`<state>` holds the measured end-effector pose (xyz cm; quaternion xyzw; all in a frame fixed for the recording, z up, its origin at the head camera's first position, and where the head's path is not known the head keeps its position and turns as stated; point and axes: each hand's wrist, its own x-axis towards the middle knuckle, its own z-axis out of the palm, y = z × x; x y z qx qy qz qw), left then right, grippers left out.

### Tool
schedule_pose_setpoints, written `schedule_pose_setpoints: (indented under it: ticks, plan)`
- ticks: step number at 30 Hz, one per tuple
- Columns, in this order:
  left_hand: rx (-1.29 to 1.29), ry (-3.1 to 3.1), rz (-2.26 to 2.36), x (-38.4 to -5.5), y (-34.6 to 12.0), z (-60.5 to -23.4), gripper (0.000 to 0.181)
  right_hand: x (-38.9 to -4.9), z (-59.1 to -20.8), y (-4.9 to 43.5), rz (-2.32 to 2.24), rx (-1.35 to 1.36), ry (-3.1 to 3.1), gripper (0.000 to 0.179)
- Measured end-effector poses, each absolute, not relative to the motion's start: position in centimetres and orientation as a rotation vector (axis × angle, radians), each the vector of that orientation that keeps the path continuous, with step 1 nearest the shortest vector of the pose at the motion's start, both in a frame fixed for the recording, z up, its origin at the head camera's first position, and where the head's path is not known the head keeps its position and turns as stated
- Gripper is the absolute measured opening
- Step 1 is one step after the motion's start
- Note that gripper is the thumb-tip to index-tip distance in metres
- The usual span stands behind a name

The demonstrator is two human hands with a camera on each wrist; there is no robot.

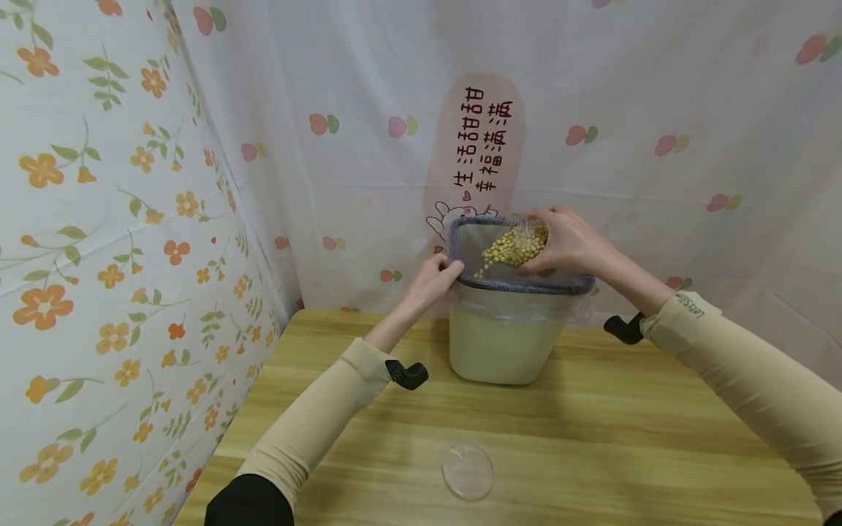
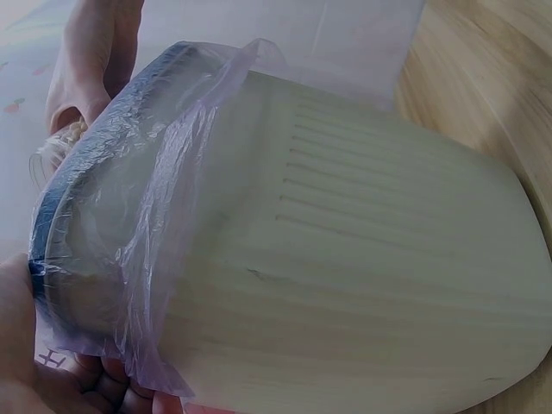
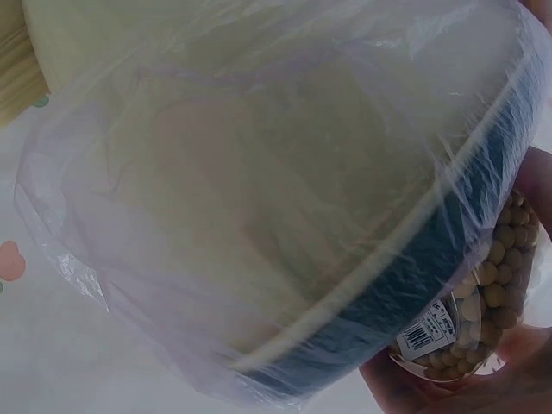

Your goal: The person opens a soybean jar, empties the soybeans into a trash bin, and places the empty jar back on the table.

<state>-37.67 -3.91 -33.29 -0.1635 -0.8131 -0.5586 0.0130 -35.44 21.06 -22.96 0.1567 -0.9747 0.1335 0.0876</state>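
A cream trash can [image 1: 495,347] with a dark blue rim stands on the table, lined with a thin, pale purple plastic bag [image 2: 164,224] folded over that rim. My left hand [image 1: 435,281] grips the rim at its left corner, fingers underneath. Over the opening, my right hand [image 1: 571,239] holds a clear plastic jar [image 3: 431,332] tilted to the left. Yellow soybeans [image 1: 516,245] fill much of the jar, and some spill from its mouth into the can. The jar carries a white barcode label. The can's bottom inside is hidden.
A clear round lid [image 1: 468,473] lies flat on the wood-grain table [image 1: 368,446], in front of the can. Behind the can hangs a patterned curtain [image 1: 368,168]; a floral curtain [image 1: 118,241] runs along the left side.
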Motion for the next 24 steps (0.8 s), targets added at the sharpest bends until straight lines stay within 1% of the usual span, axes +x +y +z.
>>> schedule_pose_setpoints:
  ticks: [9, 24]
  plan:
    - [-0.523, -2.517, -1.740, -37.52, -3.75, -33.58, 0.023, -35.28, -23.09, 21.24, 0.374, 0.478, -2.906, 0.103]
    - [-0.517, -2.510, -1.748, -37.59, -3.73, -33.51, 0.022, -35.23, -22.58, 21.04, 0.357, 0.503, -2.903, 0.102]
